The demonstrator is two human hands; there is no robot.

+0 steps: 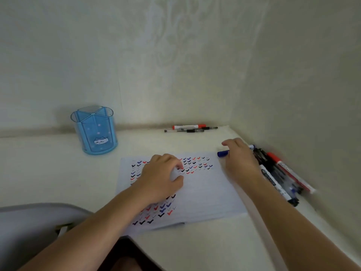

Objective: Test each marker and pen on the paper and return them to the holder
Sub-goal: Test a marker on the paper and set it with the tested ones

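Head view, left to right.
A: Translucent blue plastic holder [95, 132] stands well apart. Left hand [162, 177], loosely curled and holding nothing, rests on the white tick-marked paper [211, 192].
B: Right hand [240, 159] covers the blue-capped marker [222, 153] beside the paper's corner; whether it grasps cannot be told. Advised: pinch mid-barrel, tick a bare patch.

We face a corner where a pale back wall [175, 55], faintly embossed with a floral pattern, meets a side wall [316, 75]. A white tabletop [48, 173] fills it; a grey chair [29, 231] sits lower left.
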